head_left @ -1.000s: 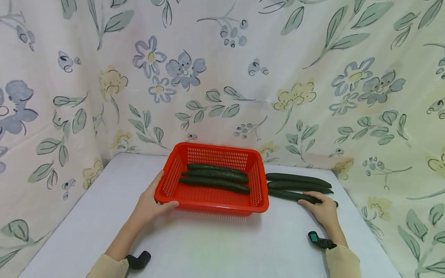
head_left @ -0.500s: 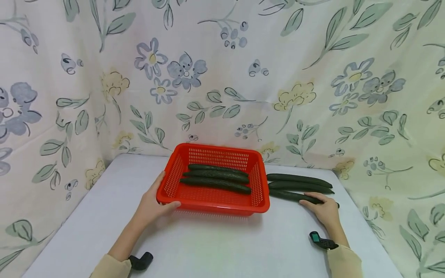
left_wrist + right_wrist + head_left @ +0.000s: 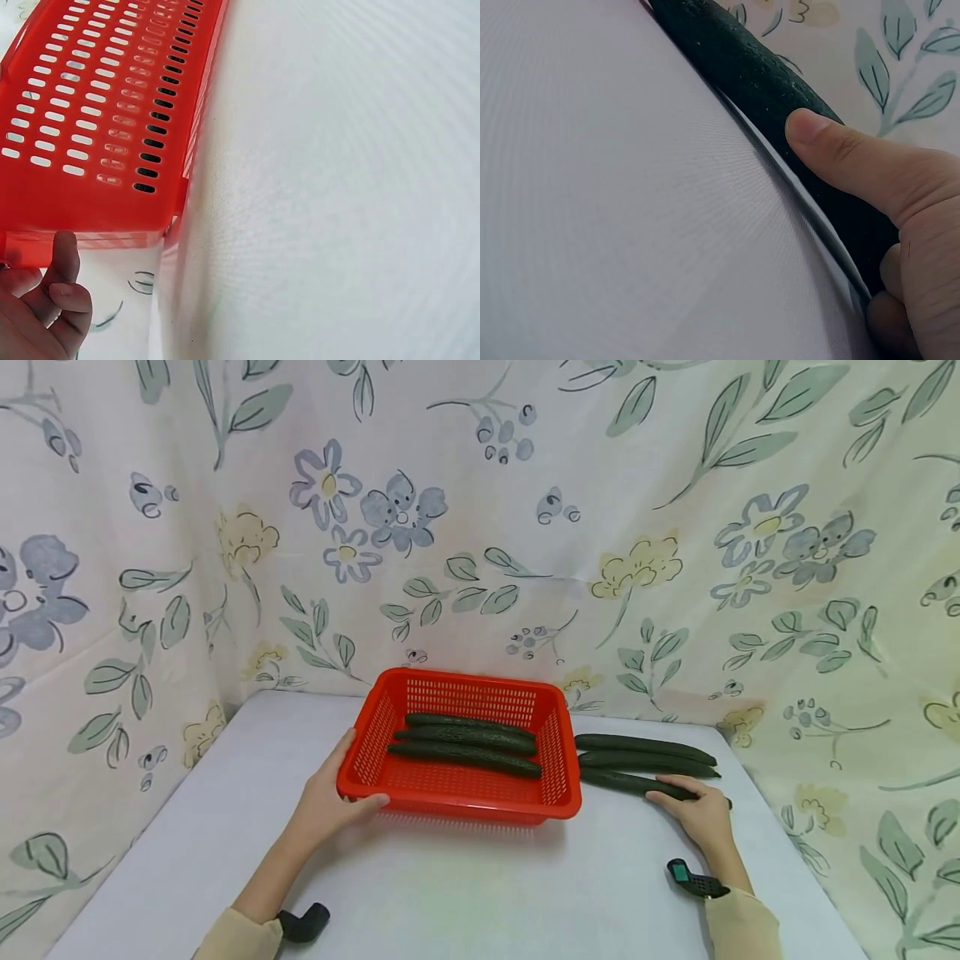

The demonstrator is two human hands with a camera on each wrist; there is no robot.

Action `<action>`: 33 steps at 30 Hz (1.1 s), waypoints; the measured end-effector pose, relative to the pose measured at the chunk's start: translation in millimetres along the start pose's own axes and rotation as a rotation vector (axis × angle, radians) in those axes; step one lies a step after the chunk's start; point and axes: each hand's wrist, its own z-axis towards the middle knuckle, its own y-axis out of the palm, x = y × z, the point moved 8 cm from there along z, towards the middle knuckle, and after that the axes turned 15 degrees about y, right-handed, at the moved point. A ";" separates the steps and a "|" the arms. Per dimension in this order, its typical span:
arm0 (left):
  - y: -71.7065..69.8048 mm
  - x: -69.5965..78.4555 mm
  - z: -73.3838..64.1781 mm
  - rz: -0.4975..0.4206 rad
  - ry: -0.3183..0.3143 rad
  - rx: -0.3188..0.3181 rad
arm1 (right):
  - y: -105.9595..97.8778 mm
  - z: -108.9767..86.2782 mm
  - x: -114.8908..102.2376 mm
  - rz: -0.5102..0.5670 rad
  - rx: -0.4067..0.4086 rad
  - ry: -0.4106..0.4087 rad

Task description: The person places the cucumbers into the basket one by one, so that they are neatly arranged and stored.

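Note:
A red plastic basket (image 3: pixel 465 809) with slotted walls stands in the middle of the table, with three dark green cucumbers (image 3: pixel 465 758) lying side by side inside. My left hand (image 3: pixel 326 806) holds its near left corner, thumb over the front rim and fingers along the left side. In the left wrist view, curled fingers (image 3: pixel 67 262) show at the basket's rim. On the right, my right hand (image 3: pixel 697 814) grips the nearest cucumber (image 3: pixel 618 782) toward its right end. The right wrist view shows the thumb (image 3: pixel 817 135) pressed on this cucumber, which lies along the table surface.
Two more cucumbers (image 3: pixel 645 746) lie just behind the gripped one, their left ends close to the basket's right wall. A floral curtain (image 3: pixel 487 527) hangs behind and beside the white table (image 3: pixel 480 893). Each wrist wears a black strapped device.

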 end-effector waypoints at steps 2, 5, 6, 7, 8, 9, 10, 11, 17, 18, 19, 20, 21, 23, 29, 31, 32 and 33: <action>0.3 -0.4 0.1 0.000 -0.003 0.001 | -0.9 -0.5 0.5 0.001 -0.004 0.007; 0.7 0.3 0.1 0.000 0.000 -0.003 | -1.9 -1.2 2.1 0.015 -0.017 0.025; 0.6 0.4 0.0 0.003 0.000 -0.004 | -2.2 -1.4 2.6 0.022 -0.025 0.032; 0.5 0.5 -0.1 0.004 -0.001 -0.004 | -2.2 -1.7 3.1 0.028 -0.033 0.040; 0.4 1.0 -0.2 0.004 0.000 -0.005 | -2.1 -2.0 3.6 0.035 -0.043 0.049; 0.4 1.6 -0.4 0.003 0.000 -0.007 | -2.1 -2.2 3.9 0.043 -0.052 0.057; 0.3 2.1 -0.7 0.003 -0.001 -0.007 | -2.2 -2.5 4.2 0.047 -0.059 0.066; 0.3 2.5 -0.8 0.002 -0.003 -0.007 | -2.3 -2.6 4.5 0.053 -0.067 0.073; 3.2 2.1 -0.8 -0.011 -0.010 -0.008 | -5.2 -1.7 9.0 0.080 -0.091 0.187; 3.7 1.7 -0.6 -0.011 -0.011 -0.009 | -6.9 -1.4 9.4 0.092 -0.085 0.212; 3.7 1.8 -0.5 -0.012 -0.010 -0.009 | -8.9 -1.2 8.9 0.099 -0.076 0.228; 3.7 1.5 -0.4 -0.012 -0.012 -0.010 | -11.3 -1.0 8.2 0.113 -0.066 0.241; 3.6 1.5 -0.4 -0.012 -0.013 -0.010 | -14.1 -0.9 6.8 0.125 -0.057 0.253; 3.3 1.0 -0.4 -0.009 -0.012 -0.013 | -19.4 0.2 3.4 0.161 -0.052 0.266; 0.3 0.1 0.0 0.000 0.006 -0.009 | -32.4 5.9 -12.2 0.222 -0.061 0.277; -0.7 0.2 0.1 -0.002 0.009 -0.007 | -35.7 9.0 -18.1 0.219 -0.051 0.279; -1.0 0.3 0.1 -0.002 0.011 -0.007 | -37.0 10.6 -21.3 0.216 -0.047 0.275; -1.3 0.1 0.2 -0.001 0.012 -0.008 | -38.4 12.2 -24.9 0.208 -0.041 0.271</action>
